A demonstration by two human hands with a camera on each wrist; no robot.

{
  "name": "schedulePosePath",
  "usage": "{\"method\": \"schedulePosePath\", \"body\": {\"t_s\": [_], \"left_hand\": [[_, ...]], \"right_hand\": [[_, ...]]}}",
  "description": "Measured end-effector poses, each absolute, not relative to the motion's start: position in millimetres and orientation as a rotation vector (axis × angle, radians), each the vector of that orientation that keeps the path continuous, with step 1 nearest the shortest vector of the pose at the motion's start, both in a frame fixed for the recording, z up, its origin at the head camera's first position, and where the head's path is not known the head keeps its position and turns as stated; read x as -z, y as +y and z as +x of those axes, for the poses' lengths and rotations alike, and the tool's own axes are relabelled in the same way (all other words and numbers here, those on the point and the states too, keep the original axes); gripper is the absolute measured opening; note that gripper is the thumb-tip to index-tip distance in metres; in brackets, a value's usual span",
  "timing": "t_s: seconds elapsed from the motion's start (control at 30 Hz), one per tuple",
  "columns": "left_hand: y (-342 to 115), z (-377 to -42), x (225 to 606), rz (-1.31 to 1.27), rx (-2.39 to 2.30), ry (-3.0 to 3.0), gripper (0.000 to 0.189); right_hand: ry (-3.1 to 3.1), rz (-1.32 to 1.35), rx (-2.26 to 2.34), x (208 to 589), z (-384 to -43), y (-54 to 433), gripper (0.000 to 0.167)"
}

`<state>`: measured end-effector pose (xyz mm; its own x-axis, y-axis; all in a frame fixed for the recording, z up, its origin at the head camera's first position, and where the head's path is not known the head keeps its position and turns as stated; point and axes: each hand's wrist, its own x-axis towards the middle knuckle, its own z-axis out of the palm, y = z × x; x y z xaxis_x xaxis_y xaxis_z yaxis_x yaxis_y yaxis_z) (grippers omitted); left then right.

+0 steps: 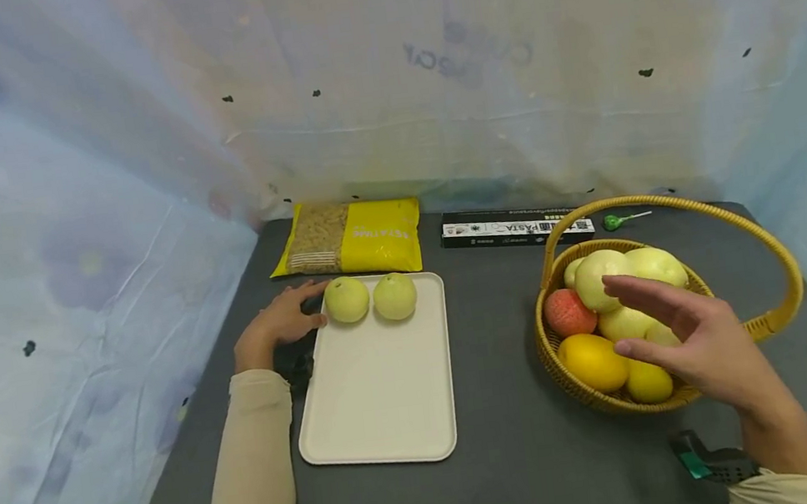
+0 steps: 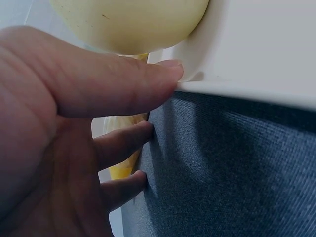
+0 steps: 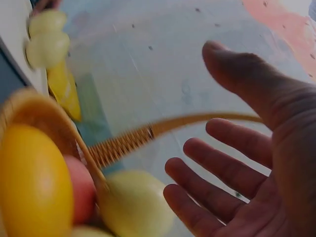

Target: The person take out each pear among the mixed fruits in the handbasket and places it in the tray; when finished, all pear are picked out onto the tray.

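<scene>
My left hand (image 1: pixel 285 317) rests at the upper left edge of a white tray (image 1: pixel 384 397). Its thumb (image 2: pixel 133 84) lies against the tray rim in the left wrist view, with the other fingers spread over the dark tabletop. Close by that hand, a round pale-green fruit (image 1: pixel 346 300) sits on the tray beside a second pale-green fruit (image 1: pixel 395 296). My right hand (image 1: pixel 709 340) hovers over the right side of a wicker basket (image 1: pixel 562 375), fingers extended, thumb apart and nothing held. Inside the basket are a yellow oval fruit (image 1: pixel 593 362), a red fruit (image 1: pixel 570 312) and several pale-green fruits (image 1: pixel 603 281).
Behind the tray lies a yellow pasta bag (image 1: pixel 381 236). A black-and-white pasta box (image 1: pixel 506 227) and a green lollipop (image 1: pixel 613 222) are at the table's back. The basket's tall handle (image 1: pixel 740 223) arches toward the right. Patterned sheeting (image 1: pixel 479 125) surrounds the table.
</scene>
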<state>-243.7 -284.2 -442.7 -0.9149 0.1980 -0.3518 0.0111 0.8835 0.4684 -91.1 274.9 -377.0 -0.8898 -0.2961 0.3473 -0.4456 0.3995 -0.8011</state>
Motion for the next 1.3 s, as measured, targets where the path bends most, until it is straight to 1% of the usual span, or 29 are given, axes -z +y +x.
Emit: {"method": "schedulePosePath", "body": {"t_s": [0.13,0.3,0.53,0.67,0.8,0.93,1.0,1.17,1.3], "left_hand": [[-286,-243,442,0.145,-0.666,2.653,0.074],[-286,-242,442,0.131,-0.68,2.652,0.074],[-286,-241,441,0.136,-0.682,2.652,0.073],[-285,-242,442,0.142,-0.674,2.653,0.073],[-284,-244,443,0.138,-0.666,2.654,0.074],[-284,-244,442,0.14,-0.661,2.656,0.074],[-284,-244,440,0.141,-0.661,2.657,0.074],[-284,-244,440,0.133,-0.665,2.652,0.073],[-284,-243,441,0.131,-0.67,2.643,0.073]], "right_hand": [[-2.542,0.56,-1.381,374,-87,288,0.077],[-2.582,0.475,-1.292,372,-89,293,0.075],[-2.651,0.388,-1.08,371,-104,291,0.075],[-2.699,0.39,-0.992,372,-118,291,0.073],[-2.799,0.475,-0.97,374,-129,290,0.072],[-2.876,0.593,-0.919,377,-137,288,0.074],[-2.893,0.617,-0.863,378,-140,286,0.078],[-2.913,0.578,-0.814,379,-144,282,0.089],[-2.878,0.505,-0.809,383,-145,280,0.085]]}}
